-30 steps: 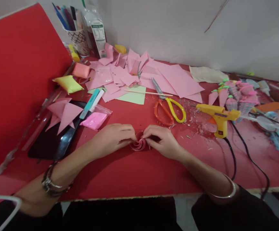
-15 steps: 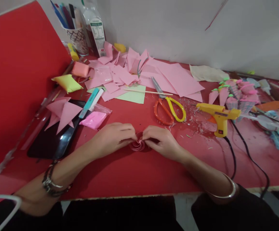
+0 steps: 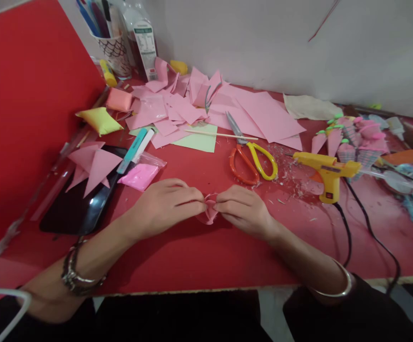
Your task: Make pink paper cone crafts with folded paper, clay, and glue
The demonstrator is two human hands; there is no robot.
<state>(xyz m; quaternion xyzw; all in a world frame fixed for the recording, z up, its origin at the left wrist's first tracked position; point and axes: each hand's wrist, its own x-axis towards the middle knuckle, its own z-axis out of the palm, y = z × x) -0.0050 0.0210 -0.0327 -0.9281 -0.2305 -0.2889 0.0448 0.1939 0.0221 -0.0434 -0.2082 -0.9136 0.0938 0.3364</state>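
Note:
A small curled piece of pink paper (image 3: 210, 213) is pinched between both hands, low over the red table. My left hand (image 3: 170, 203) grips its left side with the fingers closed. On its right side, the fingertips of my right hand (image 3: 244, 209) are pressed together on the paper. My fingers cover part of its edges. Beyond the hands lie scissors (image 3: 244, 154) with one red and one yellow handle. A pink packet (image 3: 140, 176) rests near my left hand, beside a phone (image 3: 81, 209) with pink paper triangles (image 3: 97, 168) on it.
A yellow glue gun (image 3: 325, 173) with a black cord stands at the right, near small pink cones (image 3: 349, 137). Pink paper sheets (image 3: 263, 116) and scraps cover the back. A thin stick (image 3: 220, 135) lies across green paper. A pen cup (image 3: 113, 52) and bottle (image 3: 144, 42) stand back left.
The pink paper has turned in my fingers: its spiral of edges faced me before, and now a folded, pointed side shows. Both hands stay in nearly the same place.

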